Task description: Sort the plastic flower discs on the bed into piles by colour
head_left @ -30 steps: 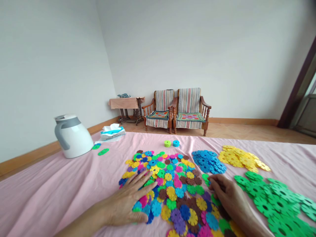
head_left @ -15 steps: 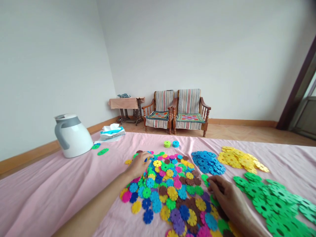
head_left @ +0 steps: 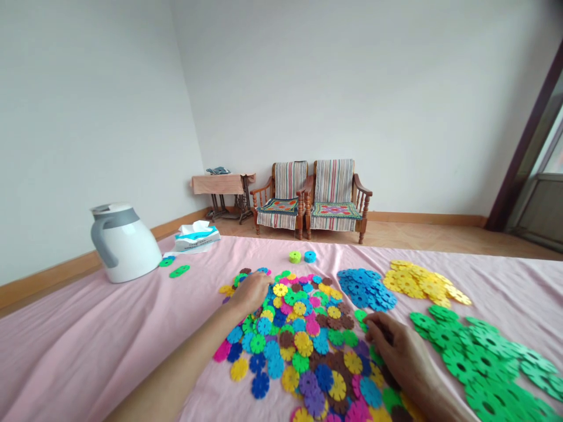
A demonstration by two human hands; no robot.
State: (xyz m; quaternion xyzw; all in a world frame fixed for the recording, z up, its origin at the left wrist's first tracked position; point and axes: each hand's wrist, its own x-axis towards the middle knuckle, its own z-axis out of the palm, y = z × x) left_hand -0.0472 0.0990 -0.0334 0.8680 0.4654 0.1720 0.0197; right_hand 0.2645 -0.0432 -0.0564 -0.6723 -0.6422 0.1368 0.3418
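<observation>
A mixed heap of colourful snowflake discs [head_left: 303, 340] lies on the pink cloth [head_left: 109, 340]. My left hand [head_left: 251, 291] reaches to the heap's far left edge, fingers curled down on the discs there; what they grip is hidden. My right hand [head_left: 398, 349] rests on the heap's right side, fingers bent near a green disc [head_left: 360, 315]. Sorted piles sit to the right: blue discs [head_left: 365, 288], yellow discs [head_left: 422, 283], green discs [head_left: 484, 357].
A white kettle [head_left: 123, 241] and a tissue pack [head_left: 196, 236] stand at the far left, with loose green discs [head_left: 178, 271] beside them. Two small stacks, green and blue [head_left: 302, 257], sit behind the heap. Two wooden armchairs [head_left: 312, 199] and a small table [head_left: 222, 184] are by the wall.
My left hand went from lying flat on the heap's near left to reaching forward onto its far left edge. The right hand barely moved. The view shifted slightly.
</observation>
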